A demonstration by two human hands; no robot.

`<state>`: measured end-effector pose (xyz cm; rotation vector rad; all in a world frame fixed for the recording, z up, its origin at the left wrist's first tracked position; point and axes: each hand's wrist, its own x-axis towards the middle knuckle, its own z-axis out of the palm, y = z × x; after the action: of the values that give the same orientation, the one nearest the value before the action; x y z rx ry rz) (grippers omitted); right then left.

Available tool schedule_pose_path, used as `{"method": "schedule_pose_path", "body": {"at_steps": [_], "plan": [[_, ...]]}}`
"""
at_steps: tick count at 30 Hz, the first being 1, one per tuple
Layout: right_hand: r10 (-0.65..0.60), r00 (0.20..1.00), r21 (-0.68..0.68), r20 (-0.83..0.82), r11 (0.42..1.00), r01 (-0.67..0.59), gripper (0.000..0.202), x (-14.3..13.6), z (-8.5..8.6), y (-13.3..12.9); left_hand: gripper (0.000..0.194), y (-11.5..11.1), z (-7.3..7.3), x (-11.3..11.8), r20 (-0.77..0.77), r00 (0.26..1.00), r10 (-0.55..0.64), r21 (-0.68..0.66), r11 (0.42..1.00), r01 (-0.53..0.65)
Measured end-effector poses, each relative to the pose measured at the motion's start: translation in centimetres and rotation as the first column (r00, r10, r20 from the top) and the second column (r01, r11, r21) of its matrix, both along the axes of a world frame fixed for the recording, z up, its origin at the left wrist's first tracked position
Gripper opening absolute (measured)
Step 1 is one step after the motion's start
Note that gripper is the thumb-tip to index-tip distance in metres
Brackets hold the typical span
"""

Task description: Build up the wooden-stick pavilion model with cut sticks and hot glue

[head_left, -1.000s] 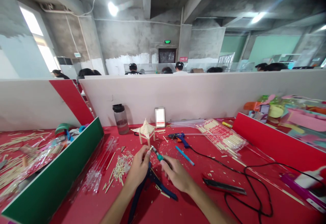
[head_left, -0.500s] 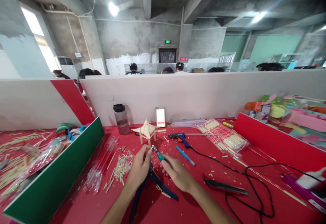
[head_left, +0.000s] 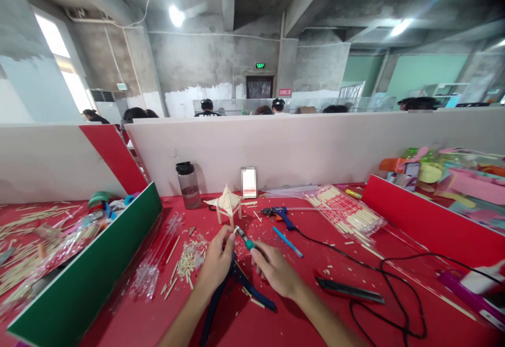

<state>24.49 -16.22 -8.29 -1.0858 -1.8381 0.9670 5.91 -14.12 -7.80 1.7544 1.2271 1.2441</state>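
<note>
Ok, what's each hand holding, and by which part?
Right hand: green-handled tool, by its handle. Left hand: small pale wooden piece, pinched in the fingertips; which part can't be told.

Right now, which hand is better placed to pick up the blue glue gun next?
Probably the right hand, which is nearer the glue gun than the left hand, though it holds a green-handled tool.

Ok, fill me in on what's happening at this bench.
The left hand pinches a small piece of wood, and the right hand holds a green-handled tool with its tip at that piece. Just beyond them stands a small peaked wooden model. Dark blue pliers lie under the hands, and a blue glue gun lies on the red table.
</note>
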Motion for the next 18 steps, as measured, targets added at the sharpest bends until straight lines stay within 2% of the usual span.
{"method": "schedule_pose_path", "body": {"at_steps": [3,6,11,14,18], "plan": [[-0.018,0.999,0.042,0.049,0.999,0.016,0.034,0.2,0.3,0.1,0.030,-0.1,-0.1,0.0,0.042,0.999,-0.019,-0.045,0.999,0.021],[-0.085,0.978,0.142,0.188,0.988,0.059,0.027,0.6,0.1,0.5,0.031,-0.2,0.1,0.0,0.093,0.996,-0.014,-0.071,0.997,0.021],[-0.323,0.812,0.325,0.487,0.930,0.175,0.028,1.3,-1.3,1.3,0.042,-0.4,0.4,-0.1,0.140,0.990,0.012,-0.115,0.993,0.004],[-0.348,0.727,0.334,0.592,0.927,0.171,0.032,1.2,-2.2,1.4,0.048,-0.4,0.6,-0.1,0.176,0.984,-0.013,-0.143,0.989,0.038],[-0.336,0.679,0.325,0.653,0.934,0.149,0.034,0.8,-2.7,1.2,0.038,-0.4,0.8,0.1,0.259,0.964,-0.064,-0.111,0.989,0.095]]}}
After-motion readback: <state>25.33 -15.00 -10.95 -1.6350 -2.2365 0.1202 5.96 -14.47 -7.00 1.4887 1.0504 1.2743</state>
